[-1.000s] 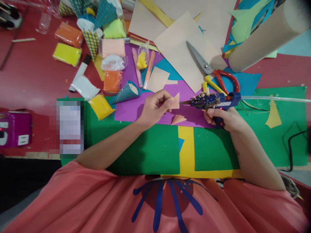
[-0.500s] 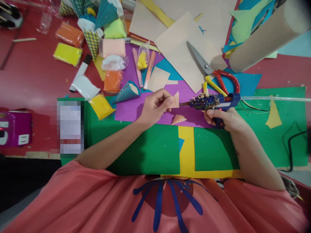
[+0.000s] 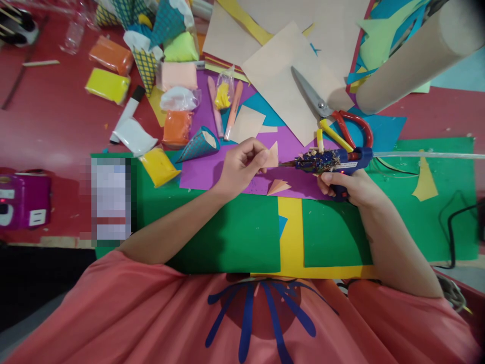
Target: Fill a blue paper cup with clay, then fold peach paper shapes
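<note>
Between thumb and fingers my left hand (image 3: 245, 163) pinches a small peach paper piece (image 3: 273, 155) with a pointed top corner. My right hand (image 3: 346, 186) is wrapped round the handle of a dark blue glue gun (image 3: 333, 160), its barrel crusted with bits. The metal nozzle is at the right edge of the paper piece; whether it touches cannot be made out. A clear glue stick (image 3: 428, 154) runs out of the gun's back. Below the nozzle, a folded peach paper piece (image 3: 279, 187) lies on the purple sheet (image 3: 204, 171).
Scissors (image 3: 322, 107) with red and yellow handles lie beyond the gun. A cardboard tube (image 3: 405, 65) stands at the upper right. A blue paper cone (image 3: 199, 144), several clay packs (image 3: 177, 127) and a marker (image 3: 128, 112) are on the left. A black cord (image 3: 450, 232) runs at the right.
Both hands stay almost still. The glue gun and the paper piece have shifted very slightly left, with the nozzle still at the paper's edge.
</note>
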